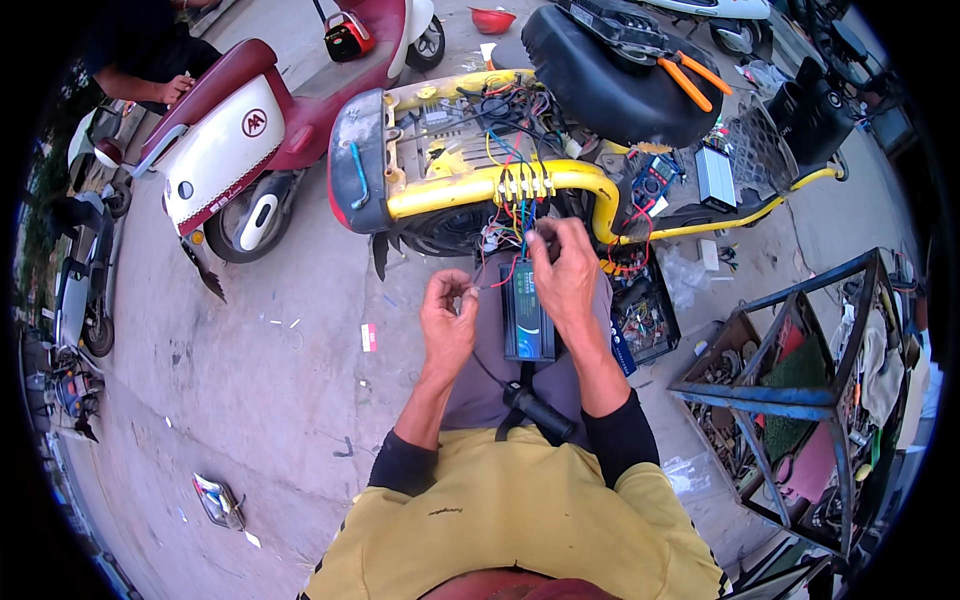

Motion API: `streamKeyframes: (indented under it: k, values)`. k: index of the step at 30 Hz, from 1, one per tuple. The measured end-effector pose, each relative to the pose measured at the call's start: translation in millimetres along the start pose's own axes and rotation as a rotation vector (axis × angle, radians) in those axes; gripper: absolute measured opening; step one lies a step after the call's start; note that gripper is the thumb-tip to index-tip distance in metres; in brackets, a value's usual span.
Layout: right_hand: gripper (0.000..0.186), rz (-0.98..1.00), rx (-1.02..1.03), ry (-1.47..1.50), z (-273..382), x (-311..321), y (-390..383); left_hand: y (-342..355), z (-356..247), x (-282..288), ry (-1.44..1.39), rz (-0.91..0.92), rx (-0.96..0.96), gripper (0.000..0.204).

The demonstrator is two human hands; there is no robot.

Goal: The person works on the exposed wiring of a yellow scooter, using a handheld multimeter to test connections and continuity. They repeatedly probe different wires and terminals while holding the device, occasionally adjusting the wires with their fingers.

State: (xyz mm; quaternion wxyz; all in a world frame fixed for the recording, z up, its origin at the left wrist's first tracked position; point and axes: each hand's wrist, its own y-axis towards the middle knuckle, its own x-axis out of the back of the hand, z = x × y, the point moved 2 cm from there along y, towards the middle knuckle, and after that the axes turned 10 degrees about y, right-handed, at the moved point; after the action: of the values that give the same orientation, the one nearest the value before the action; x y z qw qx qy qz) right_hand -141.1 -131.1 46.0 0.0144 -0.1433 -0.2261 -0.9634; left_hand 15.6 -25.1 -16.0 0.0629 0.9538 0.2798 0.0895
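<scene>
A thin red wire (498, 282) runs to my left hand (449, 312), whose thumb and forefinger are pinched together on its end. My right hand (566, 272) is closed at the bundle of coloured wires (526, 218) above the box; its fingertips partly hide what they grip. Between my hands a black controller box (528, 320) with a green and blue label rests on my lap. Nearer to me lies a black throttle grip (540, 408) with a cable. The wires rise to a row of terminals (524, 184) on the yellow frame (440, 199) of an opened scooter.
Orange-handled pliers (688, 86) lie on the black seat (580, 85). A multimeter (655, 176) and a silver box (715, 177) sit to the right. A parts tray (645, 322) and a metal-framed rack (790, 400) stand at my right. Far left is a red-and-white scooter (235, 130) beside another person.
</scene>
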Motion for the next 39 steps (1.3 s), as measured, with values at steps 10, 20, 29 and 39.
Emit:
streamKeyframes:
  k: [10,20,29,39]
  values:
    - [0.022,-0.048,-0.13,-0.034,-24.5,4.3,4.3,6.4,2.9,6.4,-0.092,-0.038,0.061,0.02]
    - [0.026,-0.062,-0.147,0.146,-50.6,-0.5,-19.0,7.6,5.2,1.7,-0.083,-0.035,0.083,0.019]
    - [0.023,-0.088,-0.133,0.191,-55.2,-1.1,-21.9,8.8,20.3,-4.1,-0.124,-0.085,0.084,0.02]
    - [0.018,-0.112,-0.078,0.212,-56.5,-2.3,-25.3,-3.1,24.0,-17.6,-0.179,-0.115,0.108,0.023]
